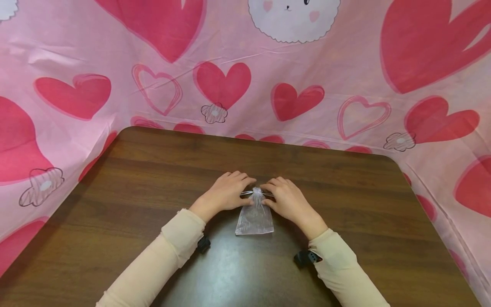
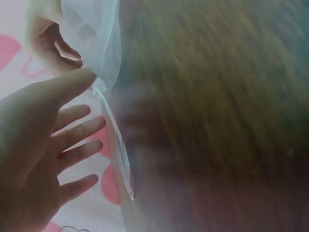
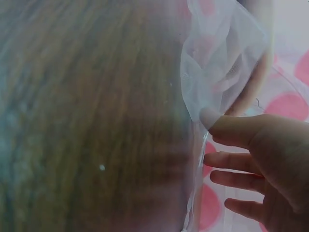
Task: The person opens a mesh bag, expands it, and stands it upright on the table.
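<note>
A small sheer white drawstring pouch (image 1: pixel 255 221) lies on the brown table between the two hands, its gathered neck pointing away from the person. My left hand (image 1: pixel 229 192) is at the pouch's left side, thumb at the edge by the neck, the other fingers loosely extended. On the right side my right hand (image 1: pixel 287 199) mirrors it, thumb tip touching the sheer fabric (image 3: pixel 212 63). Drawstring loops (image 1: pixel 246 193) stick out to both sides of the neck. In the left wrist view a thin white cord (image 2: pixel 118 137) runs down past the spread fingers.
The dark wood table (image 1: pixel 153 166) has rounded far corners. A pink cloth with red hearts (image 1: pixel 222 83) hangs around its back and sides. Black straps with small devices (image 1: pixel 307 258) sit at both wrists, below rolled cream sleeves (image 1: pixel 341 256).
</note>
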